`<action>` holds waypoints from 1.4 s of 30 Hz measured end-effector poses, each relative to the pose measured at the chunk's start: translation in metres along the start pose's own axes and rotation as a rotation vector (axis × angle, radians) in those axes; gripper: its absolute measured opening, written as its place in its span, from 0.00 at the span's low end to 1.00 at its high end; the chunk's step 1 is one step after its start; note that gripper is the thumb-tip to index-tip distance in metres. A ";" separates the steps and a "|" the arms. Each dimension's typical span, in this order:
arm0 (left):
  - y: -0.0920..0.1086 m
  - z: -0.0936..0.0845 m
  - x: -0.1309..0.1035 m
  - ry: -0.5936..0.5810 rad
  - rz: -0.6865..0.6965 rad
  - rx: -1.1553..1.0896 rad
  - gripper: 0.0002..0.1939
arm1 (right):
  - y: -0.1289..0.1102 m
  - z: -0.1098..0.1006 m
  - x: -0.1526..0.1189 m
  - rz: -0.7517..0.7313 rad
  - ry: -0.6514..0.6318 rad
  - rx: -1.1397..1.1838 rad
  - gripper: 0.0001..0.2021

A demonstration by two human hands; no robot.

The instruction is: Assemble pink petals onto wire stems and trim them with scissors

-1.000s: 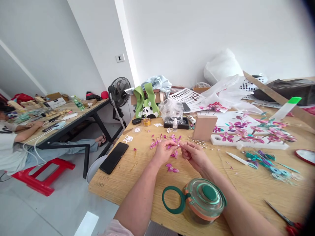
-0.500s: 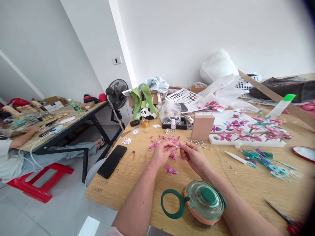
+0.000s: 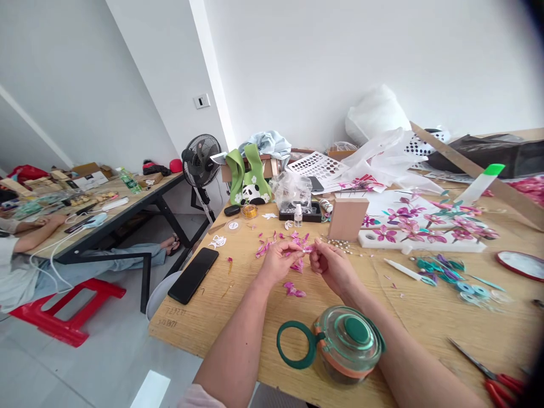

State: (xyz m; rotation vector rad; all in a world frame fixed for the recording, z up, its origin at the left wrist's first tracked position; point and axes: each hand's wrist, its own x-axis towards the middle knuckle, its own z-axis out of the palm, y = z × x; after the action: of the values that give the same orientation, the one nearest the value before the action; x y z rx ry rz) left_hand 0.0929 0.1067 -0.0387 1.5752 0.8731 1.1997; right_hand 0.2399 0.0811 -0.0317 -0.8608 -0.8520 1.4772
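From the left, my phone lies flat near the table edge, and my left hand is pinched shut on a small pink petal piece, held just above the table. Since a second ago my right hand has drawn closer, fingers now pinching the same piece. I judge the fine joining is under way; loose petals wait below.

On my desk the phone lies left of the petals, the jar before them, the scissors far right.
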 end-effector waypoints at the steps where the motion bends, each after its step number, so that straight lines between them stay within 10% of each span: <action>1: 0.001 0.000 0.000 0.009 0.003 0.001 0.05 | -0.001 0.001 -0.001 -0.002 -0.004 -0.001 0.21; 42: 0.000 -0.002 0.000 -0.096 0.009 -0.048 0.15 | -0.004 0.003 -0.002 -0.024 -0.035 0.049 0.23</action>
State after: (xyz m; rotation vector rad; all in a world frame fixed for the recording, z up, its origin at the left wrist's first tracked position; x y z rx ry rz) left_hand 0.0914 0.1074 -0.0389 1.5856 0.7705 1.1335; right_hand 0.2391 0.0791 -0.0268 -0.7884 -0.8459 1.4897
